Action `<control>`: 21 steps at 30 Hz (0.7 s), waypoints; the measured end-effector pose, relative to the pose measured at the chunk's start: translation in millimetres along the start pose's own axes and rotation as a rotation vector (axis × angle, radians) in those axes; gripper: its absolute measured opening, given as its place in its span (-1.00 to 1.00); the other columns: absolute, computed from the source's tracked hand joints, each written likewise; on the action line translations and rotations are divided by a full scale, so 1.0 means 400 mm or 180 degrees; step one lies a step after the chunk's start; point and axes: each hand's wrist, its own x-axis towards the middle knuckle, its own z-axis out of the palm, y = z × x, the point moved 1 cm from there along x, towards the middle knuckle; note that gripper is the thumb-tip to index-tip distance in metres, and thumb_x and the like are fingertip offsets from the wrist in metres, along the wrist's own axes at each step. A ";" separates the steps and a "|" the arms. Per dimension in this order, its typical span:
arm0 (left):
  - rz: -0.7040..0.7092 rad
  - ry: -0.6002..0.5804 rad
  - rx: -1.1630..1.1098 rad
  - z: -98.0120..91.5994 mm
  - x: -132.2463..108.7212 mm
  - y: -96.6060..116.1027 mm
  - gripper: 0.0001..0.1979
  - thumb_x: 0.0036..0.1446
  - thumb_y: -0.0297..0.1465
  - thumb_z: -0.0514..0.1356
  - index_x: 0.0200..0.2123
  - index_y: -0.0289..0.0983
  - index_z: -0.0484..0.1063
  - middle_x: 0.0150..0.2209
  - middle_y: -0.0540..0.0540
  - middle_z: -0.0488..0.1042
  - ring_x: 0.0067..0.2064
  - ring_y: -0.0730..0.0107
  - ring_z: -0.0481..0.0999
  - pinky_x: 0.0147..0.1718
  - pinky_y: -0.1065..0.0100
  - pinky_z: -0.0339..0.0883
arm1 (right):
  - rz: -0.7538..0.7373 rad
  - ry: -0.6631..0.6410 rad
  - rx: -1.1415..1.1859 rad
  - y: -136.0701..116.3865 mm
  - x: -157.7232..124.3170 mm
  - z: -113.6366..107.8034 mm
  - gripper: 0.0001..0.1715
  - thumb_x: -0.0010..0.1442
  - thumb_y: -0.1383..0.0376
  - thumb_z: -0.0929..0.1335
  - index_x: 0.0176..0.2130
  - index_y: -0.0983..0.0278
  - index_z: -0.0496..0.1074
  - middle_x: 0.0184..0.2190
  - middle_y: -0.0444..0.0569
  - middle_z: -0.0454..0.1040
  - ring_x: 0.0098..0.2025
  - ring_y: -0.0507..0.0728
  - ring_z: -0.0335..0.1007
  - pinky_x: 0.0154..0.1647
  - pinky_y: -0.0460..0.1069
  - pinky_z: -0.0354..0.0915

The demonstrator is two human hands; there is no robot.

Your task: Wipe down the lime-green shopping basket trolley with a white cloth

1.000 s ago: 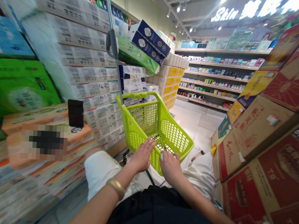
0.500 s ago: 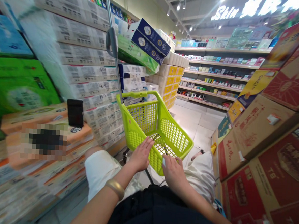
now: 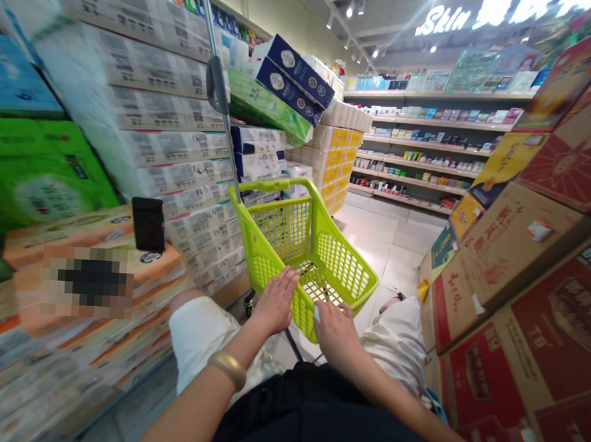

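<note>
A lime-green shopping basket cart (image 3: pixel 253 258) stands in front of my knees, its long metal pole (image 3: pixel 230 143) rising at the left. My left hand (image 3: pixel 275 303) lies on the near rim, fingers stretched out and holding nothing. To its right, my right hand (image 3: pixel 338 327) has its fingers curled over the same rim. A small white bit shows by the right thumb; what it is cannot be made out. Nothing is seen inside the basket, whose floor is an open grid.
Wrapped white packs (image 3: pixel 160 59) are stacked high at the left. A black phone-like object (image 3: pixel 148 224) stands on orange packs (image 3: pixel 99 236), near a pixelated patch. Red and brown cartons (image 3: pixel 529 242) line the right. Stocked shelves (image 3: pixel 432 122) stand behind a tiled aisle (image 3: pixel 394 247).
The basket and both hands have shifted very slightly left in the view. The hands keep the same hold on the rim.
</note>
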 end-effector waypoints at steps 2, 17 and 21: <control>0.0018 0.0061 0.0083 -0.006 0.006 0.008 -0.27 -0.06 -0.56 0.10 0.24 -0.32 0.04 0.30 -0.25 0.12 0.41 0.13 -0.19 0.35 -0.01 -0.27 | 0.0003 0.0022 0.0007 0.007 -0.019 0.002 -0.65 0.26 0.40 0.25 0.05 0.26 0.29 -0.14 0.03 0.50 -0.04 0.14 0.40 0.12 0.09 0.04; 0.0197 -0.0063 0.0319 -0.027 0.048 -0.003 -0.61 -0.02 -0.54 0.09 -0.05 -0.35 0.27 0.05 -0.30 0.26 0.21 0.03 0.12 0.28 0.05 -0.07 | -0.0116 0.0112 0.0001 0.005 -0.019 0.006 -0.67 0.25 0.40 0.26 0.03 0.24 0.31 -0.14 0.00 0.50 -0.05 0.14 0.39 0.12 0.11 0.02; 0.0187 -0.0054 0.0363 -0.021 0.044 0.008 -0.59 -0.04 -0.52 0.11 -0.04 -0.33 0.26 0.06 -0.28 0.26 0.23 0.02 0.10 0.29 0.02 -0.09 | -0.0098 0.0017 0.0002 -0.002 0.007 0.015 -0.62 0.24 0.41 0.26 0.06 0.28 0.30 -0.13 0.04 0.50 -0.05 0.15 0.40 0.13 0.11 0.02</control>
